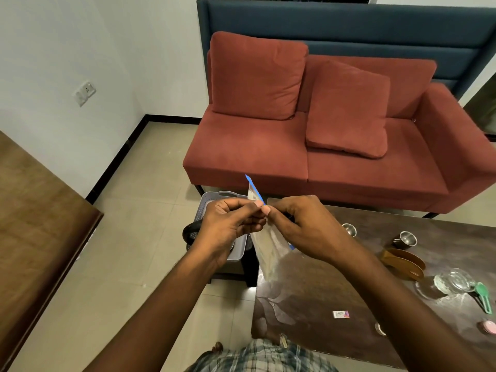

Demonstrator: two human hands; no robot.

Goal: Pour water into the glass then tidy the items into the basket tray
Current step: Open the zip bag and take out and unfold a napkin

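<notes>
Left grip (228, 226): fingers curled, thumb and forefinger pinching the upper edge of a bag (268, 253). Raised in front of the body.

Right grip (303, 229): fingers curled, thumb and fingertips pinching the same edge, thumb tip almost touching the left thumb.

Bag: clear plastic, flat, hanging down and tilted between both grips. A blue strip (253, 187) runs along its top and juts up beyond the thumbs. Contents cannot be told.

Basket (214, 197): grey, perforated, with a handle slot. It sits below and beyond the left grip, largely hidden by it, on a low dark stand just off the bench edge. A black round item (191, 232) shows at its side, left of the left grip; what it is cannot be told.

Bench (322, 291): dark and glossy, below and right of the right grip.

Cups (349, 229), two, steel: on the bench, right of the right grip, near each other.

Holder (402, 264): brown, curved, right of the right grip and nearer the body than the cups.

Glass (453, 283): clear, on the bench well right of the right grip, beside the holder. Exact shape hard to read.

Scoop (483, 296): green, touching the glass on its far right side.

Packet (341, 314): small, white, flat on the bench below the right forearm.

Sofa (295, 146): red, two loose cushions, beyond both grips.
</notes>
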